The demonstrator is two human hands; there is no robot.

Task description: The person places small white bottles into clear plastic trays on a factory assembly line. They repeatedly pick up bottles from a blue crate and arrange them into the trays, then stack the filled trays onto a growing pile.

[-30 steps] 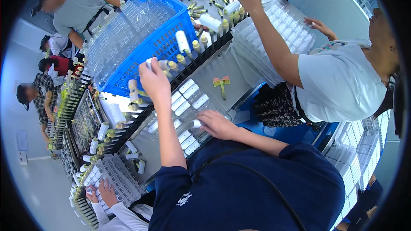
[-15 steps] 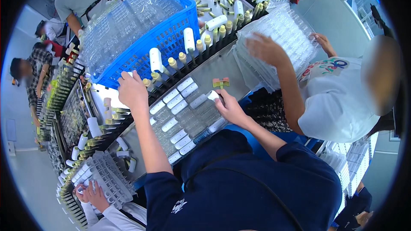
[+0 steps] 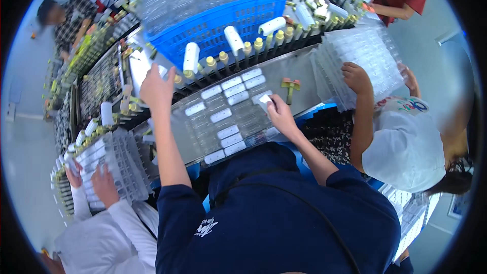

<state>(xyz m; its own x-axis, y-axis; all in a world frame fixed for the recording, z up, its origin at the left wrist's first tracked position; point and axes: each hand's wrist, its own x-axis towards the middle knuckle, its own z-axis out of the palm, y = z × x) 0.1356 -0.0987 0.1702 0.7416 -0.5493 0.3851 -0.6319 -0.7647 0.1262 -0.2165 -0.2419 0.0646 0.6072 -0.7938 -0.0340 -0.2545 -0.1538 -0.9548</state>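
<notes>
My right hand point(image 3: 281, 115) pinches a small white plastic cover point(image 3: 265, 99) over the right side of a clear plastic tray point(image 3: 200, 127). Several white covers point(image 3: 234, 90) lie in rows in that tray's slots. My left hand point(image 3: 156, 90) reaches to the far left, beside the row of yellow-tipped posts. Its fingers are closed around a white cover point(image 3: 162, 71), partly hidden by them. Just right of the left hand, another white cover point(image 3: 191, 58) hangs on a post. An orange and green clip-like piece point(image 3: 290, 87) lies right of the tray.
Beyond the posts point(image 3: 223, 57) stands a blue basket point(image 3: 213, 25) full of clear trays. At right, a co-worker's hand point(image 3: 356, 77) rests by a stack of clear trays point(image 3: 362, 53). At lower left, another co-worker's hands are at a tray stack point(image 3: 119, 160).
The view has turned, so the basket and tray appear farther right. My right hand still holds a white cover by the tray. The co-worker's hand at right has moved nearer the stack.
</notes>
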